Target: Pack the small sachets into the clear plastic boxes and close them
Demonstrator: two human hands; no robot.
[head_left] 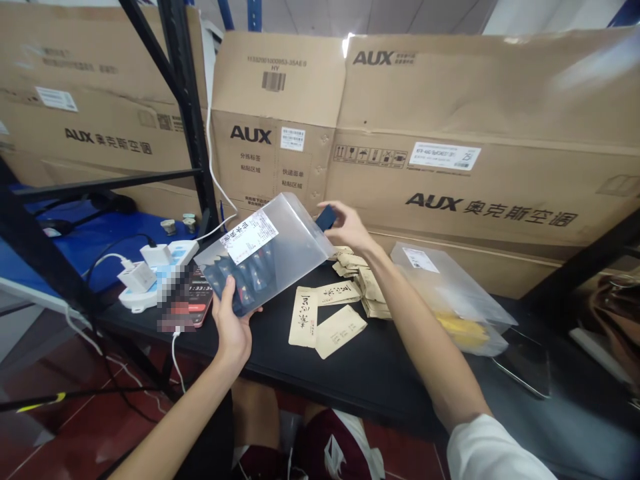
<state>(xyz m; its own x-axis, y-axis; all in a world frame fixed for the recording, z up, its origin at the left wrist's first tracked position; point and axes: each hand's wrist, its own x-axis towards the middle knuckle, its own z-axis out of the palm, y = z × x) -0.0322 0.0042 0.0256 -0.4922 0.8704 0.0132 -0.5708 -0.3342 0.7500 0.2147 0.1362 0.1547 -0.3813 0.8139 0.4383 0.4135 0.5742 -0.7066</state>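
My left hand point(233, 323) grips the lower end of a frosted plastic bag point(295, 237), which is tilted with its mouth toward the right. Several dark blue packets lie in the bag's lower part, and a white printed label sits on its front. Close to the bag's mouth, my right hand point(349, 227) pinches a small dark blue packet point(326, 218). Under my right forearm is a pile of tan paper packets point(373, 293). A few flat tan packets point(303, 317) with dark lettering lie nearer the table's front edge.
A second frosted bag point(450, 293) with yellow contents lies at the right, beside a dark phone point(525, 363). At the left are a power strip point(175, 257) with chargers and another phone point(200, 300). Large cardboard boxes point(465, 113) stand behind the black table point(370, 373); a black metal post point(187, 100) rises at left.
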